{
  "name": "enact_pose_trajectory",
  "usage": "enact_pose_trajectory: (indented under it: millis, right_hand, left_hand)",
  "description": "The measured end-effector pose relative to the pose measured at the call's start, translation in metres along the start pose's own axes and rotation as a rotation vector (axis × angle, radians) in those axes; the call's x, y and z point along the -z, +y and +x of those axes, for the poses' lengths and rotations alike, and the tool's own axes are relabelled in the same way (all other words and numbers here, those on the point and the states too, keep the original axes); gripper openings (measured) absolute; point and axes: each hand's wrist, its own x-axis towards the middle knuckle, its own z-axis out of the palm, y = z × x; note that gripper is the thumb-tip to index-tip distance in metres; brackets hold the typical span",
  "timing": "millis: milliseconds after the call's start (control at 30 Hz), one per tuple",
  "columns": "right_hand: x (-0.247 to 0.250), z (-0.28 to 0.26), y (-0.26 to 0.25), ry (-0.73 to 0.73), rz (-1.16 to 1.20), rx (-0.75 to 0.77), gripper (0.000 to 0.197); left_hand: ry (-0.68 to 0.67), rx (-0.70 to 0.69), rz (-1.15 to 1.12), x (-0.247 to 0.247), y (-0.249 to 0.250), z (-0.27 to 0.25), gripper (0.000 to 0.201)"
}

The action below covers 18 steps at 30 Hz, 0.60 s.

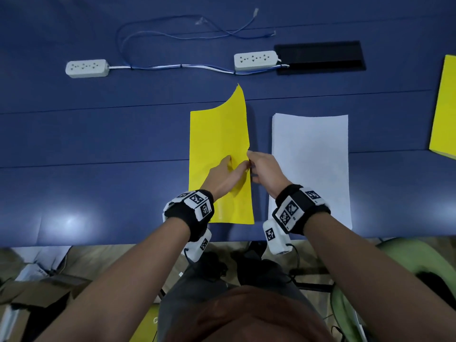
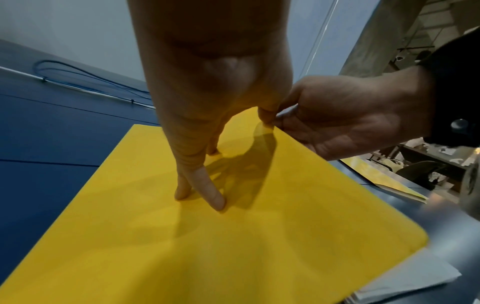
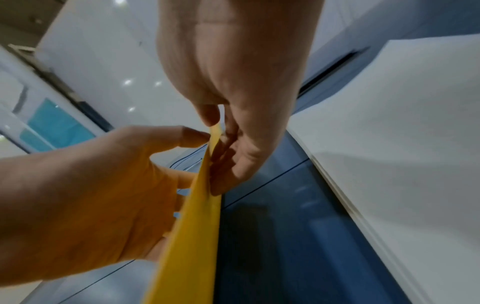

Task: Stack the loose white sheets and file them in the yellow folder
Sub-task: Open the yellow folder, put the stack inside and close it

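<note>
The yellow folder lies in the middle of the blue table, with its right edge and far right corner curled upward. My left hand rests on the cover; its straight fingers press down and its thumb touches the lifted edge. My right hand pinches that same edge between thumb and fingers, just beside the left thumb. The stack of white sheets lies squared up to the right of the folder, untouched.
Two white power strips with cords, a loose blue cable and a black panel sit at the back. Another yellow folder lies at the far right. The table's front edge runs just behind my wrists.
</note>
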Motion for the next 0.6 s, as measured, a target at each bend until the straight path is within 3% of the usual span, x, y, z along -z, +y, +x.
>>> enact_pose_trajectory:
  millis: [267, 400, 500, 600]
  right_hand:
    - [-0.014, -0.011, -0.015, 0.055, -0.258, 0.154, 0.053]
    - [-0.018, -0.011, -0.029, 0.075, -0.057, 0.03, 0.03]
    - [-0.02, -0.013, -0.035, 0.043, 0.031, 0.03, 0.034]
    - [-0.017, -0.014, -0.032, 0.033, 0.054, 0.042, 0.032]
  left_hand:
    - [-0.01, -0.025, -0.151, 0.015, -0.001, -0.01, 0.088]
    - [-0.051, -0.01, -0.143, 0.024, 0.004, -0.017, 0.089]
    - [-0.051, -0.021, -0.194, 0.027, 0.005, -0.016, 0.083]
    - [-0.068, -0.053, -0.255, 0.03, 0.004, -0.019, 0.063]
